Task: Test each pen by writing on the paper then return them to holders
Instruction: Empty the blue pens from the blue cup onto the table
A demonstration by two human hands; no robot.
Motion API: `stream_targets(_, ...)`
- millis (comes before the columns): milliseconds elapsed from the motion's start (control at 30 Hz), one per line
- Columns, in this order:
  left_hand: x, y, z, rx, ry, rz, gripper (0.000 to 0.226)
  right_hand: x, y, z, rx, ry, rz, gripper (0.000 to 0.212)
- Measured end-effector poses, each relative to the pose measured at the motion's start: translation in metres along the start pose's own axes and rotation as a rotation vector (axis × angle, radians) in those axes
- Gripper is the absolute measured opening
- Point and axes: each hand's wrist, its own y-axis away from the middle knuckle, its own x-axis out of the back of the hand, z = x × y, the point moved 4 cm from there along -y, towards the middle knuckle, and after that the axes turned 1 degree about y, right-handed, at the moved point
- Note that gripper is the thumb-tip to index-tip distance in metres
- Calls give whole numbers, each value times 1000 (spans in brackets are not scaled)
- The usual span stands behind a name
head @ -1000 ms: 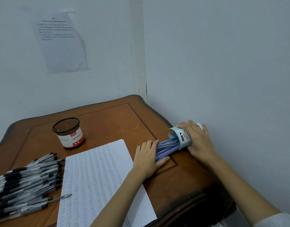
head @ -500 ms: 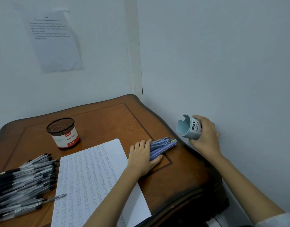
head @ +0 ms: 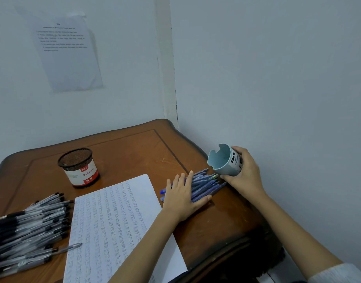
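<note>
head view: the left hand lies flat, fingers straight, pressing on a bundle of blue pens that rests on the brown wooden table, just right of the paper. the right hand grasps a pale blue plastic cup holder, lifted and tilted above the pen tips near the wall. its mouth faces the camera and it looks empty.

the white sheet of paper is covered in rows of small writing, so much testing seems done. a round black mesh holder with a red and white label stands upright beyond the paper, and no pens stick out of it. a large heap of clear pens with black caps lies left of the paper, with one clear pen across its edge.

by my reading, no pen is back in a holder. the blue bundle appears about to be tested, and both groups have yet to be returned. whether the black-capped heap is tested, i cannot tell.
</note>
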Motion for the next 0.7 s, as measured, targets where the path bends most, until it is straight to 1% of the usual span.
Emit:
stream_targets(133, 9, 4, -3, 3, 69, 83, 79, 2, 0, -6, -2, -36, 42, 87)
stream_targets(233, 16, 10, -17, 44, 160, 147, 78, -1, 1, -13, 3, -72, 53, 87)
stream_targets(333, 23, 25, -43, 119, 234, 217, 68, -7, 2, -26, -1, -146, 87, 85)
stream_targets(433, 29, 44, -76, 227, 262, 248, 60, -22, 1, -40, -2, -223, 109, 84)
stream_targets(567, 37, 65, -121, 372, 231, 248, 56, -57, -4, -62, -40, -324, 45, 83)
stream_targets(700, 45, 80, -158, 438, 175, 241, 51, -103, -16, -82, -64, -372, -83, 87)
